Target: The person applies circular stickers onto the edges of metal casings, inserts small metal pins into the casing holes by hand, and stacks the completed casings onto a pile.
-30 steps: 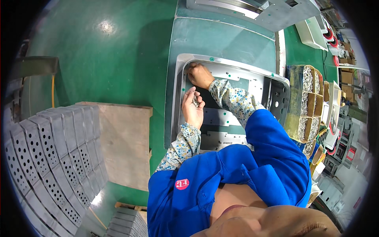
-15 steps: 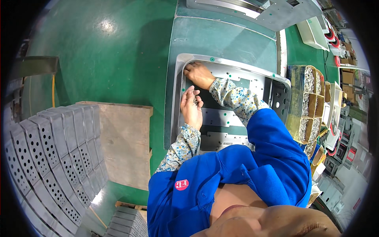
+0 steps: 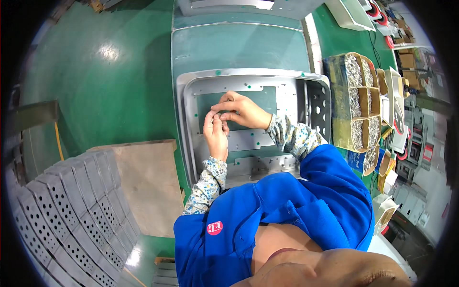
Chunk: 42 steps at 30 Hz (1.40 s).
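A grey metal frame (image 3: 201, 75) with a rounded rim and inner panels lies on the green-topped table in front of me. Above its inside, my left hand (image 3: 217, 139) is half closed, fingers curled around something small that I cannot make out. My right hand (image 3: 245, 113) meets it there, thumb and fingertips pinched together against the left fingertips. Whatever sits in that pinch is hidden by the fingers. Small studs and green dots show on the frame's inner panels (image 3: 253, 139).
To the right stands a divided cardboard box (image 3: 340, 122) full of small metal parts. A second metal piece (image 3: 287, 10) lies at the table's far end. Perforated grey metal panels (image 3: 67, 210) are stacked at the left beside a wooden board (image 3: 146, 184).
My right hand has come away from the frame's far left corner to meet my left hand over its inside. The view has shifted, so the surroundings appear displaced.
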Available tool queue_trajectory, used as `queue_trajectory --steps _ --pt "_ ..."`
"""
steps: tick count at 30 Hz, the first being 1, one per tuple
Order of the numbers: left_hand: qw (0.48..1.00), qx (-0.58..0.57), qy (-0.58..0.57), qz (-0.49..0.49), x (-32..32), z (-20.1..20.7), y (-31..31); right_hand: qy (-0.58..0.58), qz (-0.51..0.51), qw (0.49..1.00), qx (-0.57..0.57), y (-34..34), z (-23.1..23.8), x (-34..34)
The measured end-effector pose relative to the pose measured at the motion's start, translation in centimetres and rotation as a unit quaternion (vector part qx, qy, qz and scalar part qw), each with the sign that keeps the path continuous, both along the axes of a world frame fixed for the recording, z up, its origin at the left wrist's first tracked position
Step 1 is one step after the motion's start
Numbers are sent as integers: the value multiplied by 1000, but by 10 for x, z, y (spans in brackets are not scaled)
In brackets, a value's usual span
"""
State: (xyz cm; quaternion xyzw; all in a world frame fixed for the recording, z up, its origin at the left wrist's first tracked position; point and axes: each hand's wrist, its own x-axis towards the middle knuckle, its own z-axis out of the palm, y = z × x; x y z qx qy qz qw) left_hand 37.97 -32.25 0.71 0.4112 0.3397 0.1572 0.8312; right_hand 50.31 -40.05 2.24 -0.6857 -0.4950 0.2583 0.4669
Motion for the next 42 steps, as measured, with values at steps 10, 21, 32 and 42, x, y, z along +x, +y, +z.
queue_trajectory --steps 10,21,32,42 --pt "950 115 42 -286 18 36 -11 112 16 993 -30 -64 27 18" --pt "953 -273 -9 -132 61 -22 -21 -227 -256 936 -85 -42 -77 56" --pt "971 -213 70 -80 60 -37 -23 -313 -190 902 -228 -34 -71 63" --pt "948 -98 103 -286 71 -29 -34 171 -199 963 -62 -86 -19 33"
